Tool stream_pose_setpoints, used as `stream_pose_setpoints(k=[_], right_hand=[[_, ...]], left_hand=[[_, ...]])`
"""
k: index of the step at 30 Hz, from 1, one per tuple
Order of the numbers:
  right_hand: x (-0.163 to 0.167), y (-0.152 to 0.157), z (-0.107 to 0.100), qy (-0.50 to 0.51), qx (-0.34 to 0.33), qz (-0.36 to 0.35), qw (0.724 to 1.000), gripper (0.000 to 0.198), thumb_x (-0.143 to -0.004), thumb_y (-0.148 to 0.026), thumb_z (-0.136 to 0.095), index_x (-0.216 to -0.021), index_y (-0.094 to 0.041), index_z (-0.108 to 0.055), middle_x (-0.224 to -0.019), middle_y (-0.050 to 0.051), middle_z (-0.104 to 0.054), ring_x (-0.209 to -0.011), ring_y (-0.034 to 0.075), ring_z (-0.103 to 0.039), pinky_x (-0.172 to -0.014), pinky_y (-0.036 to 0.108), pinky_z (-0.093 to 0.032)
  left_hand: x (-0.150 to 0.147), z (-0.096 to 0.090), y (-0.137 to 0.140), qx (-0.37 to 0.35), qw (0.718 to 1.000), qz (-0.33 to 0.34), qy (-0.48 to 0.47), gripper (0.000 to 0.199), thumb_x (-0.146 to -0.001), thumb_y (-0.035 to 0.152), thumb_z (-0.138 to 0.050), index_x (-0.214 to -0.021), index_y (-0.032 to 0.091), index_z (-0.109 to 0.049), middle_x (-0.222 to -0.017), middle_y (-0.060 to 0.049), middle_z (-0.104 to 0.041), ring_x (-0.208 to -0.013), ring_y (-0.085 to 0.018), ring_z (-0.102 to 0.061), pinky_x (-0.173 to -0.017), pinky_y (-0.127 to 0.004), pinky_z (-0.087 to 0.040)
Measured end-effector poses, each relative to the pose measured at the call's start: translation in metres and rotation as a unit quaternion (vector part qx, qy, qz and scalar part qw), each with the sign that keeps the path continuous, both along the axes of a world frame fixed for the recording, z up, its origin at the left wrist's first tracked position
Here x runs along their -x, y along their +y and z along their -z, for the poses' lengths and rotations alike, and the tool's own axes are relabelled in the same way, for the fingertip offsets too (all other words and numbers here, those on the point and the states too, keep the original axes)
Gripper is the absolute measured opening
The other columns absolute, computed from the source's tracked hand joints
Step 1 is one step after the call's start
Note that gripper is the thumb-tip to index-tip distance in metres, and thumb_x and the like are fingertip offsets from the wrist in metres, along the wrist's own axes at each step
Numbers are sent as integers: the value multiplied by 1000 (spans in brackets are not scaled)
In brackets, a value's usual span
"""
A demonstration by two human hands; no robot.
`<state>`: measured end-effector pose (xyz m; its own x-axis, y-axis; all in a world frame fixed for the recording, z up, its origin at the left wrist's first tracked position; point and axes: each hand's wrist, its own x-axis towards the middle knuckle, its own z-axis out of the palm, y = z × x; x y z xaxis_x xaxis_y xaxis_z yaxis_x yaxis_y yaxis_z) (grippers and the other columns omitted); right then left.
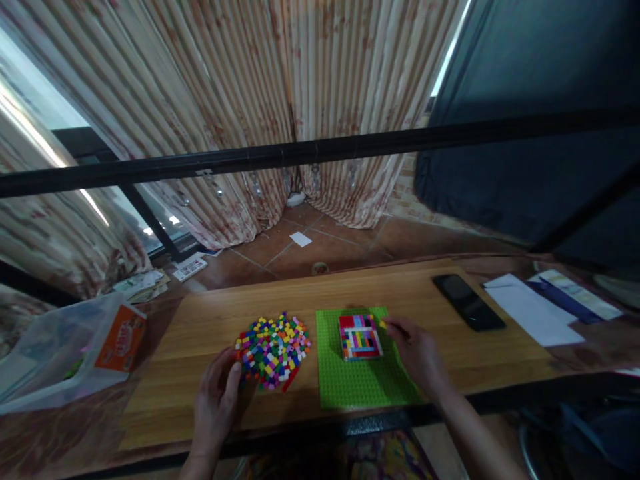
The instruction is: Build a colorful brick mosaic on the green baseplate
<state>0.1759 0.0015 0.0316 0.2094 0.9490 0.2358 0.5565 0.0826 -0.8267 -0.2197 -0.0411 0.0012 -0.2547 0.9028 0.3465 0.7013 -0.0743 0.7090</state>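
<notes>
A green baseplate (345, 387) lies on the wooden board, carrying a block of many-coloured toy bricks (360, 338) near its upper middle. Just right of that block, my right hand (415, 347) pinches a small yellow brick (383, 324) between thumb and fingertips. To the left spreads a loose pile of small coloured bricks (275, 350), with a longer red brick (291, 380) at its lower edge. My left hand (219, 387) rests at the pile's left side, fingers curved and thumb apart, with nothing visible held in it.
A black phone (469, 302) lies on the wooden board (200, 320) at the right. Beyond it are white papers (530, 310). A clear plastic bin (65, 360) with an orange label stands at the left. A dark metal bar (310, 151) crosses behind, before striped curtains (225, 87).
</notes>
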Motion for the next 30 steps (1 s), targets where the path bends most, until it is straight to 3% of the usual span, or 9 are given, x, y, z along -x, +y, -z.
stream_pose_setpoints(k=[8, 16, 30], right_hand=[[13, 17, 0, -61, -57, -74, 994, 26, -92, -30, -43, -91, -19, -67, -90, 8, -69, -84, 20, -64, -78, 33, -50], [18, 23, 10, -95, -115, -66, 987, 25, -93, -28, -45, -85, -21, -68, -88, 7, -65, -85, 20, -60, -80, 34, -49], [22, 22, 14, 77, -53, -37, 995, 24, -83, -41, -59, -83, -21, -73, -88, 6, -63, -82, 18, -61, -73, 32, -51]], left_hand=[[-4, -5, 1, 28, 1000, -2, 9, 41, -85, 50, -48, -107, 18, -63, -115, -10, -65, -110, -26, -60, -100, -43, -46], [-5, -8, 1, 30, 999, 1, 34, 42, -86, 52, -46, -106, 18, -63, -114, -11, -65, -109, -27, -60, -98, -43, -47], [-8, -11, 0, 22, 999, 4, 32, 41, -87, 51, -46, -107, 19, -62, -115, -9, -65, -108, -25, -60, -99, -41, -47]])
